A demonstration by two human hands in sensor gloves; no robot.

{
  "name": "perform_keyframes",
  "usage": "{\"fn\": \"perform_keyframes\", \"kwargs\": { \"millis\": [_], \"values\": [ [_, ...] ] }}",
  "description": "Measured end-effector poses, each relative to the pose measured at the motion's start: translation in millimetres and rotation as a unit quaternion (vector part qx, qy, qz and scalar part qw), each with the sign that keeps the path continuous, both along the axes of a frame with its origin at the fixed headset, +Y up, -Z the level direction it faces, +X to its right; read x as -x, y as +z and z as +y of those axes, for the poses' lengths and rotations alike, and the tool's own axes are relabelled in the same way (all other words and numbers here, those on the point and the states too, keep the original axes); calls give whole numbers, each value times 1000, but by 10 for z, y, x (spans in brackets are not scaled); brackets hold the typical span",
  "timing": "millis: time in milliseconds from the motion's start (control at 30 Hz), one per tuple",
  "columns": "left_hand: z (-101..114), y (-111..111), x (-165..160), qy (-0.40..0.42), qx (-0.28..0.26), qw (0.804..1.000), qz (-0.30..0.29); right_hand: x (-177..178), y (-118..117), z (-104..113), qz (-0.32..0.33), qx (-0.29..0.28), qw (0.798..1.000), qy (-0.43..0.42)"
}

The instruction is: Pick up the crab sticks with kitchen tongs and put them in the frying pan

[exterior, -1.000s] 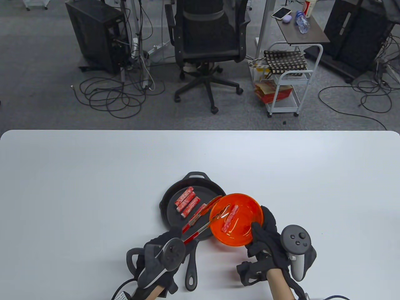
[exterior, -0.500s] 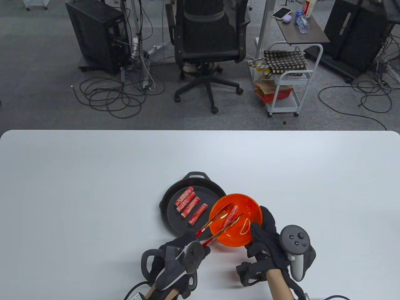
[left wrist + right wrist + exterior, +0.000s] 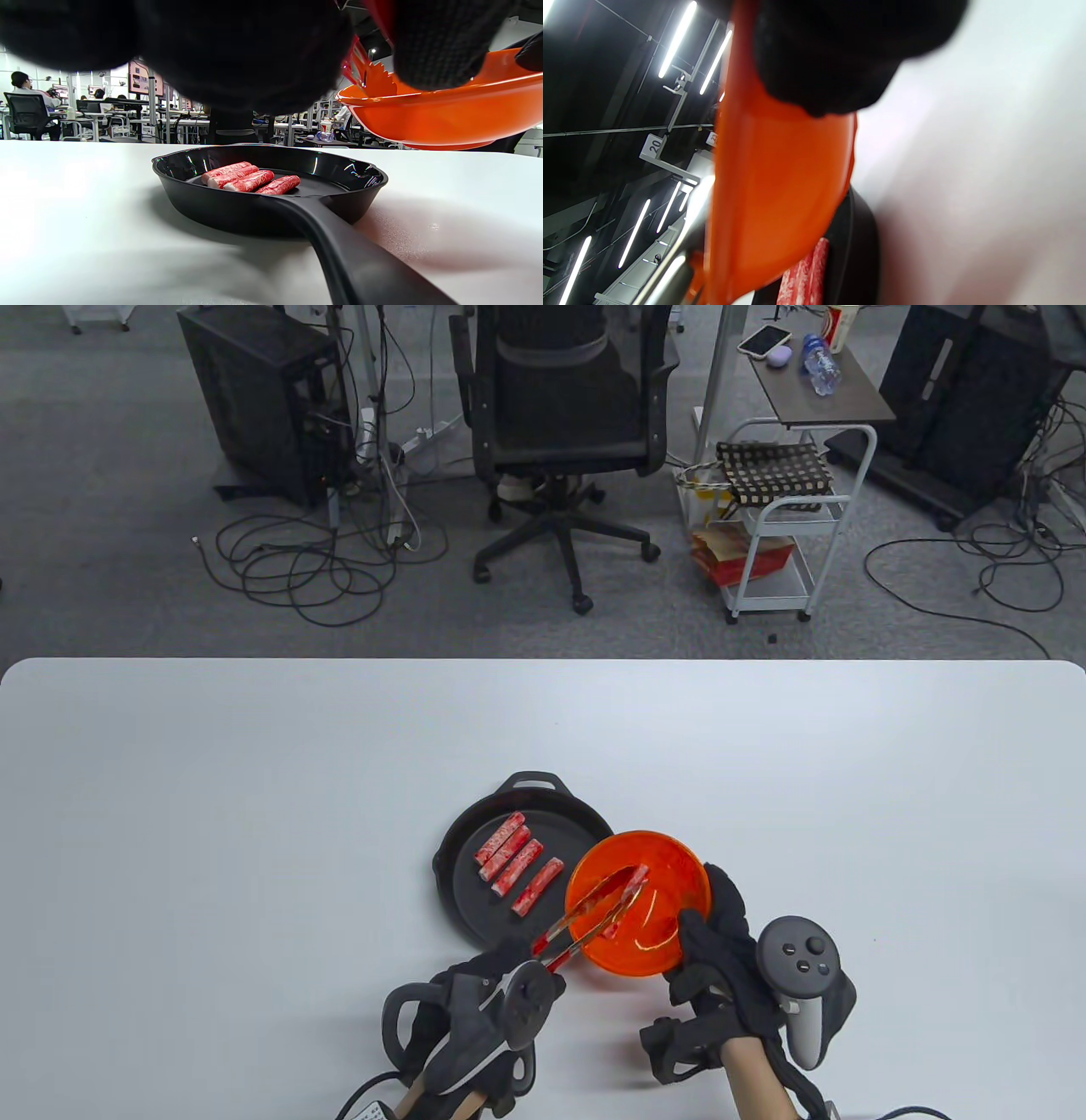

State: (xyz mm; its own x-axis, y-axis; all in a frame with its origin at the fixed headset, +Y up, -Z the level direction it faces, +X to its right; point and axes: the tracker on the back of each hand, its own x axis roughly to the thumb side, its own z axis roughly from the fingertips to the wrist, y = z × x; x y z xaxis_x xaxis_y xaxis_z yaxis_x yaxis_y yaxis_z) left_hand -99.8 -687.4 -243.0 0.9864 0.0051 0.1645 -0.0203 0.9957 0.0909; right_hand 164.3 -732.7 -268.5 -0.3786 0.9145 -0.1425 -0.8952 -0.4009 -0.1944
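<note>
Four mottled red crab sticks (image 3: 516,863) lie in your black round frying pan (image 3: 475,912); left hand (image 3: 484,993) grips metal tongs (image 3: 594,912) around the fifth stick (image 3: 626,899) in the glossy orange bowl (image 3: 670,937) your right hand (image 3: 721,959) holds.

Overhead; wrists low — sharing pan (image 3: 475,891)

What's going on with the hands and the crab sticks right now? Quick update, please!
Left hand grips tongs, tips around last stick in bowl. Right hand holds bowl raised. Four sticks in pan. Nothing in the way.
</note>
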Motion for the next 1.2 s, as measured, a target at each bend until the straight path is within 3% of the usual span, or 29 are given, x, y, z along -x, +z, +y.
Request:
{"fn": "perform_keyframes", "kwargs": {
  "millis": [467,733,1000,1200],
  "values": [
    [93,35,112,53,-33,998,-8,-19,3,7,-5,3,1000,-13],
    [242,4,396,97,-75,992,30,-30,4,9,-7,8,1000,-17],
    [140,-170,702,99,-54,990,85,-36,3,10,-8,9,1000,-16],
    [-74,-303,722,84,8,993,88,-45,5,13,-10,9,1000,-18]
  ]
}}
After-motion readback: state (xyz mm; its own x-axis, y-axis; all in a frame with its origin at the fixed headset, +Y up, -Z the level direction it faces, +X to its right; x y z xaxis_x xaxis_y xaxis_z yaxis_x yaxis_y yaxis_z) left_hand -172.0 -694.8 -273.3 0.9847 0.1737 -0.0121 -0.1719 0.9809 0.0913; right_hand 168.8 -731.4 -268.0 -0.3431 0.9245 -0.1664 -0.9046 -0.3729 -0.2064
